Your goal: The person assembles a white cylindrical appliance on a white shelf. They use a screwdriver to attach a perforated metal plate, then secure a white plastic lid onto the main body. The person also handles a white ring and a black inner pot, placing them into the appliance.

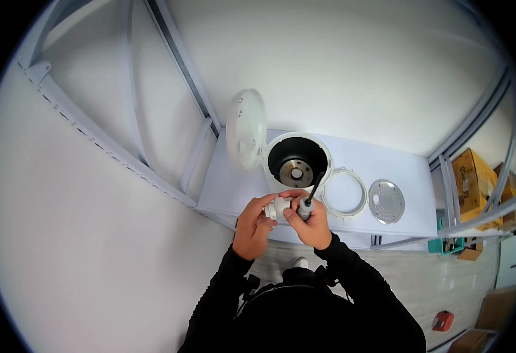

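Close in front of my body, my left hand [252, 226] closes its fingers around a small white round plastic part [277, 208]. My right hand [312, 226] grips a grey cylindrical tool [305, 208], from whose top a thin black stem rises. The right fingers also reach against the white part, so the hands meet there. Just beyond them stands a white rice cooker [331, 154] without its inner pot; a metal heating plate [296, 174] shows at the bottom. Its lid [247, 129] is raised at the left.
Right of the cooker, a white plastic ring [364, 197] and a perforated metal disc [387, 202] lie on the pale table [420, 212]. Metal frame posts [184, 59] rise around it. Cardboard boxes [473, 182] and a teal crate [440, 246] stand at the right. A red object [443, 321] sits on the floor.
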The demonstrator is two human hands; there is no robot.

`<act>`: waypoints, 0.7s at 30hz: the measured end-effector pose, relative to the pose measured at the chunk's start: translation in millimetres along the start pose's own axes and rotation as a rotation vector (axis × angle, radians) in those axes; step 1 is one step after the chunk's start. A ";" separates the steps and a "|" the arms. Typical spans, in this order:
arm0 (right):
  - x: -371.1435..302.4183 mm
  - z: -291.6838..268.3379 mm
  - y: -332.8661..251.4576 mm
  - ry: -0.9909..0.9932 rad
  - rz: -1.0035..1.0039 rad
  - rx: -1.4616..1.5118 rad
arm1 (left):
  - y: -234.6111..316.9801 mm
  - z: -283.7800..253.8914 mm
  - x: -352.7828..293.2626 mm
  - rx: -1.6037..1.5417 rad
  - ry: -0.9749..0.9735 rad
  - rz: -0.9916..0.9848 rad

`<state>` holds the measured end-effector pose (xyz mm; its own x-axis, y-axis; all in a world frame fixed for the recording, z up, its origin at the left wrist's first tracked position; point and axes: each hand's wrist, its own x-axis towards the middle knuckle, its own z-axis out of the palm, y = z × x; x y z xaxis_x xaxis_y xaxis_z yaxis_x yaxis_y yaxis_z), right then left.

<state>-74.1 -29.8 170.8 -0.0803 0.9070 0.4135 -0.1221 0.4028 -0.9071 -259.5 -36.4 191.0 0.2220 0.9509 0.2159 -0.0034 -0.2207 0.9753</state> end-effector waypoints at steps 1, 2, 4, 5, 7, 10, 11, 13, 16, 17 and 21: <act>-4.9 8.6 -0.9 -0.003 -0.032 -0.021 | -0.1 -4.2 -5.6 -0.035 -0.029 0.001; -10.4 16.6 -4.6 -0.015 -0.060 -0.048 | -2.5 -6.9 -13.2 -0.079 -0.051 0.001; -22.4 28.8 -19.4 -0.031 -0.023 -0.076 | -5.7 -12.6 -26.1 -0.112 -0.048 0.040; -28.1 33.5 -24.8 -0.038 -0.015 -0.109 | -7.6 -14.4 -34.0 -0.127 -0.046 0.057; -42.2 42.3 -28.9 -0.031 -0.057 -0.177 | -9.9 -15.3 -50.7 -0.152 -0.057 0.007; -67.2 49.7 -32.9 -0.007 -0.080 -0.272 | -12.1 -15.9 -67.3 -0.032 -0.067 0.117; -76.6 50.4 -35.6 0.009 -0.014 -0.261 | -13.4 -14.9 -72.2 0.031 -0.069 0.183; -92.4 48.5 -41.5 0.045 0.116 -0.236 | -12.7 -11.2 -81.1 -0.021 -0.111 0.173; -111.2 42.2 -55.6 0.136 0.221 -0.205 | -10.8 -3.0 -90.6 -0.063 -0.198 0.156; -116.1 40.3 -60.5 0.160 0.201 -0.198 | -10.6 1.3 -92.9 -0.069 -0.228 0.159; -137.4 21.4 -66.7 0.217 0.215 -0.131 | -4.9 27.4 -100.7 -0.108 -0.301 0.162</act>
<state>-76.1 -184.0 176.2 0.1238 0.9725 0.1975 0.0045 0.1985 -0.9801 -255.2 -137.0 163.3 0.4872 0.7954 0.3605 -0.1617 -0.3235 0.9323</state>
